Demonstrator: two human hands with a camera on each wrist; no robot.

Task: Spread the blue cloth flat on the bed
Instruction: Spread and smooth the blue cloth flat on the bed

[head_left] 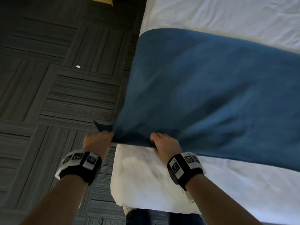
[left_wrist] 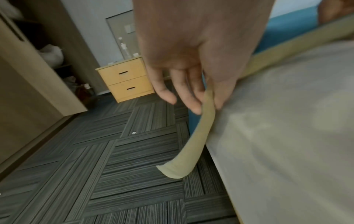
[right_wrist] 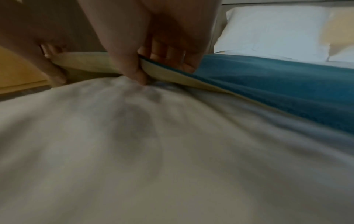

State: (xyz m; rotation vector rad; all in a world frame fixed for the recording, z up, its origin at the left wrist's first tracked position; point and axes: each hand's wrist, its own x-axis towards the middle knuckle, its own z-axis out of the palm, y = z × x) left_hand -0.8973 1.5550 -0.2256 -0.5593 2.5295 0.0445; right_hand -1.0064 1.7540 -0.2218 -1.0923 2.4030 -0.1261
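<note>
The blue cloth (head_left: 211,95) lies across the white bed (head_left: 235,184), its near edge lifted off the sheet. My left hand (head_left: 99,140) grips the cloth's near left corner just past the bed's side, and a small tip of that corner sticks out beyond the knuckles. My right hand (head_left: 162,142) pinches the same edge a little to the right. In the left wrist view the left hand (left_wrist: 207,100) pinches the cloth's pale beige underside (left_wrist: 199,136), which hangs toward the floor. In the right wrist view the thumb and fingers of the right hand (right_wrist: 145,65) clamp the beige-backed edge of the blue cloth (right_wrist: 277,84).
Dark striped carpet tiles (head_left: 56,95) cover the floor left of the bed, with a small white scrap (head_left: 78,66) on them. A yellow two-drawer nightstand (left_wrist: 126,78) and a wardrobe (left_wrist: 38,75) stand beyond. White pillows (right_wrist: 273,30) lie at the bed's head.
</note>
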